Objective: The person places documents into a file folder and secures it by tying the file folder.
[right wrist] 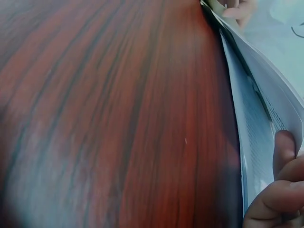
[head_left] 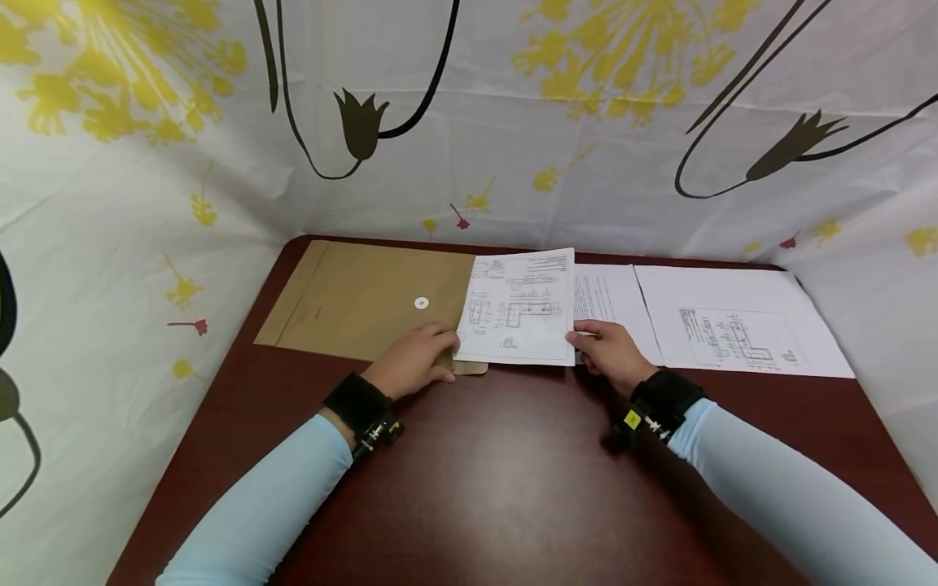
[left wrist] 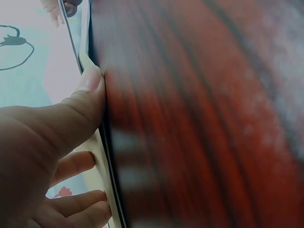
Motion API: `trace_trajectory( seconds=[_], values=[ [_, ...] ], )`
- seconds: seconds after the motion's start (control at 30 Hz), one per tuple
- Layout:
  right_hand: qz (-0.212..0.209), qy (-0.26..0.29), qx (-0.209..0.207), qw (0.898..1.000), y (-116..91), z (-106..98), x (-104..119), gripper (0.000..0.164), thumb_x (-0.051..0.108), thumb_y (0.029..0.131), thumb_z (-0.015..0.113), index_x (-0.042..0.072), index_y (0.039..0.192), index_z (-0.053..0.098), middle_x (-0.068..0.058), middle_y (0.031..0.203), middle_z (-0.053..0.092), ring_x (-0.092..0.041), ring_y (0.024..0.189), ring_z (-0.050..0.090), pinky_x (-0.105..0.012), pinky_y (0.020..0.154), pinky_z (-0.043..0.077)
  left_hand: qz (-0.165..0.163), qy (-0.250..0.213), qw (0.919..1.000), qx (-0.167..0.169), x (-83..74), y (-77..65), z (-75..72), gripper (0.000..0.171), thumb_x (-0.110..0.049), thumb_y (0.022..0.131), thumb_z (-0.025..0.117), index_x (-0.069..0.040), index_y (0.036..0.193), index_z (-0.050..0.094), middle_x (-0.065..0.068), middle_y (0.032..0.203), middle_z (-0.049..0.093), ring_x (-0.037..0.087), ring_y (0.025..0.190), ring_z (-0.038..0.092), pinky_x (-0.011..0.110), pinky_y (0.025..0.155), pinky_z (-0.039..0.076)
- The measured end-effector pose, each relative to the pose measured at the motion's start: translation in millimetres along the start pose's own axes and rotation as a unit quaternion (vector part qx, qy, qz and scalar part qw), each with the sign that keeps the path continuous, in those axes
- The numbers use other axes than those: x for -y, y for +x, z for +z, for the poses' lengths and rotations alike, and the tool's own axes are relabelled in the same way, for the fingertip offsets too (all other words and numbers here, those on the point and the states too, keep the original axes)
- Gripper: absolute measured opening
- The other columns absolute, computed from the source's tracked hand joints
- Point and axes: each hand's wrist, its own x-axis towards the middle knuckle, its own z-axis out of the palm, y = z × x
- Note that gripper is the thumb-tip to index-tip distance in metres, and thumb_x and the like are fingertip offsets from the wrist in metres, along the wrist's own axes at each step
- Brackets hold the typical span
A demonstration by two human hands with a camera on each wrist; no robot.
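A brown paper envelope (head_left: 366, 285) with a white round button lies at the back left of the table. My left hand (head_left: 414, 358) holds it by its right end, the thumb (left wrist: 90, 80) at the near edge and the fingers over the top. Beside it, a stack of drawing sheets (head_left: 520, 309) with printed part outlines overlaps the envelope's right end. My right hand (head_left: 611, 350) pinches the stack's right edge near the lower corner. In the right wrist view the sheets (right wrist: 270, 80) bow upward, raised above the paper beneath.
Further right lie a text sheet (head_left: 608, 293) and another drawing sheet (head_left: 755, 317), partly overlapping. A dark red wooden table (head_left: 498, 488) stretches toward me. Behind it hangs a white flower-patterned cloth (head_left: 469, 122), which also runs along both sides.
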Motion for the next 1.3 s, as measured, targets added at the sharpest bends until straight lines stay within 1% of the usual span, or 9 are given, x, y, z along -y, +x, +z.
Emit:
trace_trajectory(
  seconds=[0.2, 0.27, 0.5, 0.57, 0.83, 0.97, 1.1, 1.2, 1.3],
  values=[
    [-0.008, -0.003, 0.012, 1.0, 8, 18, 6, 0.038, 0.018, 0.103, 0.058, 0.001, 0.137, 0.057, 0.006, 0.056, 0.044, -0.011, 0.049, 0.034, -0.026, 0.048, 0.029, -0.006, 0.002, 1.0, 0.003, 1.5, 0.4, -0.1, 0.037, -0.037, 0.084, 0.08, -0.017, 0.109, 0.059, 0.0, 0.125, 0.056, 0.016, 0.112, 0.053, 0.032, 0.097, 0.046],
    [-0.01, -0.007, 0.017, 1.0, 11, 23, 8, 0.037, 0.018, 0.103, 0.058, 0.002, 0.136, 0.058, 0.006, 0.054, 0.042, -0.011, 0.048, 0.033, -0.026, 0.047, 0.028, -0.008, 0.001, 0.9999, 0.006, 1.4, 0.8, -0.8, 0.037, -0.037, 0.085, 0.079, -0.018, 0.109, 0.059, -0.001, 0.125, 0.056, 0.015, 0.111, 0.052, 0.032, 0.097, 0.046],
    [-0.016, -0.029, 0.022, 0.999, 22, 36, 17, 0.037, 0.017, 0.102, 0.059, 0.001, 0.135, 0.059, 0.003, 0.067, 0.053, -0.011, 0.05, 0.035, -0.026, 0.047, 0.029, 0.004, 0.005, 1.0, 0.007, 1.3, 1.5, -1.3, 0.039, -0.037, 0.085, 0.08, -0.017, 0.111, 0.058, 0.001, 0.125, 0.057, 0.017, 0.112, 0.053, 0.033, 0.097, 0.046],
    [-0.018, -0.036, 0.027, 0.999, 25, 41, 19, 0.038, 0.016, 0.101, 0.059, -0.001, 0.135, 0.058, 0.002, 0.069, 0.054, -0.011, 0.05, 0.035, -0.026, 0.047, 0.029, 0.005, 0.004, 0.9999, 0.009, 1.6, 1.9, -0.8, 0.039, -0.037, 0.085, 0.08, -0.017, 0.111, 0.058, 0.001, 0.125, 0.057, 0.017, 0.111, 0.052, 0.033, 0.096, 0.046],
    [-0.025, -0.048, 0.021, 0.998, 34, 60, 25, 0.034, 0.013, 0.1, 0.062, -0.002, 0.13, 0.062, 0.002, 0.063, 0.05, -0.01, 0.048, 0.034, -0.025, 0.048, 0.031, 0.012, 0.004, 0.9999, -0.001, 4.3, 4.1, 2.7, 0.042, -0.039, 0.083, 0.08, -0.017, 0.109, 0.057, 0.0, 0.125, 0.056, 0.015, 0.108, 0.053, 0.033, 0.093, 0.048],
    [-0.037, -0.085, 0.018, 0.996, 37, 69, 30, 0.033, 0.013, 0.099, 0.063, -0.003, 0.128, 0.064, 0.001, 0.07, 0.057, -0.01, 0.057, 0.044, -0.023, 0.055, 0.036, 0.013, 0.0, 0.9999, -0.006, 4.0, 4.1, 3.2, 0.041, -0.038, 0.082, 0.082, -0.017, 0.108, 0.057, 0.0, 0.121, 0.056, 0.015, 0.104, 0.053, 0.032, 0.09, 0.048],
    [-0.054, -0.135, 0.006, 0.989, 39, 75, 34, 0.031, 0.011, 0.098, 0.064, -0.005, 0.125, 0.066, -0.01, 0.088, 0.071, -0.009, 0.073, 0.055, -0.021, 0.067, 0.043, 0.012, -0.004, 0.9999, -0.007, 3.2, 4.8, 3.3, 0.041, -0.037, 0.082, 0.082, -0.017, 0.108, 0.058, 0.0, 0.12, 0.056, 0.015, 0.103, 0.052, 0.031, 0.089, 0.048],
    [-0.057, -0.149, 0.004, 0.987, 41, 78, 36, 0.031, 0.009, 0.098, 0.063, -0.006, 0.125, 0.065, -0.018, 0.1, 0.073, -0.012, 0.081, 0.06, -0.022, 0.073, 0.046, 0.009, -0.01, 0.9999, -0.005, 3.1, 4.5, 2.8, 0.041, -0.036, 0.082, 0.082, -0.016, 0.107, 0.057, 0.0, 0.12, 0.056, 0.016, 0.103, 0.052, 0.032, 0.089, 0.048],
    [-0.045, -0.15, 0.006, 0.988, 45, 81, 36, 0.032, 0.01, 0.1, 0.061, -0.005, 0.127, 0.064, -0.021, 0.106, 0.071, -0.015, 0.085, 0.06, -0.023, 0.075, 0.046, 0.003, -0.016, 0.9999, -0.003, 3.9, 3.7, 2.2, 0.042, -0.036, 0.082, 0.083, -0.015, 0.107, 0.057, 0.001, 0.12, 0.055, 0.016, 0.101, 0.052, 0.032, 0.088, 0.048]
  ],
)
